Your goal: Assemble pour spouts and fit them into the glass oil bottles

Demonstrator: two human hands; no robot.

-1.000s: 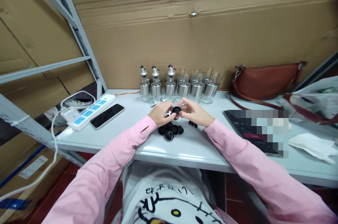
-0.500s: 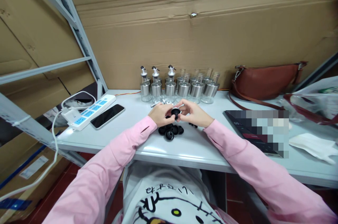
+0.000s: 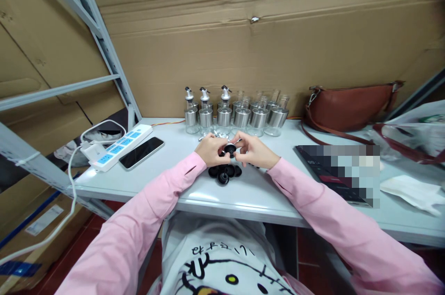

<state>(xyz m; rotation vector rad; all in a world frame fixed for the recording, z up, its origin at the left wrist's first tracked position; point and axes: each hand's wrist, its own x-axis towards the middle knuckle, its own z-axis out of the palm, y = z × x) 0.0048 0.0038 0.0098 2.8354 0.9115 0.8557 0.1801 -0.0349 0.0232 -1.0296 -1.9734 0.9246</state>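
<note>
Between my two hands is a black bottle stopper with a pale rim (image 3: 230, 148), held just above the table. My left hand (image 3: 212, 150) is closed with thumb and fingers on its left side. The fingers of my right hand (image 3: 253, 150) pinch it from the right. Below them lies a small pile of black stopper parts (image 3: 223, 176), partly covered by my hands. Several small silvery pieces (image 3: 219, 133) lie just behind my hands. Further back stand rows of glass bottles with steel sleeves (image 3: 242, 118); three at the left carry pour spouts (image 3: 205, 94).
On the left lie a phone (image 3: 142, 153) and a white power strip (image 3: 121, 147) with a cable. A brown handbag (image 3: 344, 107), a tablet partly blurred out (image 3: 323, 176) and a white tissue (image 3: 412, 192) are on the right. Cardboard (image 3: 260, 54) stands behind the table.
The stopper has shifted slightly left and down between my hands. My right fingers have changed their hold a little, now lower against it.
</note>
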